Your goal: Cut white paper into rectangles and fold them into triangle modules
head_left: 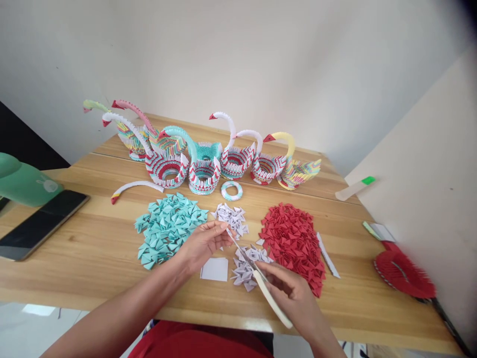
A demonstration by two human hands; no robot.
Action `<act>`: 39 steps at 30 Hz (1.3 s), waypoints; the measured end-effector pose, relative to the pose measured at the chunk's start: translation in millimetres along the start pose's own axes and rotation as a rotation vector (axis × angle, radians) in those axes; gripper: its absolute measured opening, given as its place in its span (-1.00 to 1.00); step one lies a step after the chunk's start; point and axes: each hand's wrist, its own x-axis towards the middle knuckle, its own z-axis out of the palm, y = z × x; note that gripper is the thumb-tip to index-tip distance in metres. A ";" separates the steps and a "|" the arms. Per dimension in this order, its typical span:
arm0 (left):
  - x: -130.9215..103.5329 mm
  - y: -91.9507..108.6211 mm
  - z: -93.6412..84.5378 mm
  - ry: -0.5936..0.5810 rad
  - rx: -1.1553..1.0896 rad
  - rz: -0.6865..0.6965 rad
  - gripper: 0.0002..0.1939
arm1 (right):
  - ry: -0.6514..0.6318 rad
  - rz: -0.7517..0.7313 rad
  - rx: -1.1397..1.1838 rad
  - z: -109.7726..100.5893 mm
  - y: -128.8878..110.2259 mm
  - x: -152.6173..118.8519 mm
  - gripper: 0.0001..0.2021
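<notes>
My right hand [294, 296] grips a pair of scissors [273, 302] with white handles, the blades pointing up and left. At their tips, my left hand [201, 244] pinches a small white piece of paper [228, 230] between thumb and fingers. Whether the blades touch the paper I cannot tell. Beneath the hands lie two small heaps of folded pale lilac paper triangles [246, 273], partly covered. A little stack of white paper [214, 269] is by my left wrist. Folded teal triangles [169, 226] are heaped on the left, red ones [290, 238] on the right.
Several folded-paper swans [204, 174] line the back of the wooden table [108, 278]. Before them lie a paper ring [231, 191] and a white swan neck [137, 185]. A phone [42, 223] and green bottle [28, 181] stand left; a red paper piece [404, 273] is right.
</notes>
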 end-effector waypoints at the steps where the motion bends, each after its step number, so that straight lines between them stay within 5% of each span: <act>1: 0.0 0.0 -0.1 0.000 0.000 -0.001 -0.79 | -0.002 -0.002 -0.003 -0.1 0.3 0.0 -0.69; 17: 0.6 0.9 3.9 0.037 0.009 0.048 -0.77 | -0.003 -0.040 -0.088 1.6 0.4 -0.7 -0.70; 25: 2.7 -2.7 -0.7 0.042 0.029 0.097 -0.75 | 0.064 -0.295 -0.359 4.9 9.7 -0.2 -0.69; 33: 1.3 -2.8 0.5 0.030 0.014 0.100 -0.76 | 0.022 -0.106 -0.154 4.5 6.6 2.8 -0.71; 39: 2.4 -2.7 1.7 0.059 0.058 0.136 -0.74 | 0.097 -0.324 -0.407 3.3 10.1 1.2 -0.70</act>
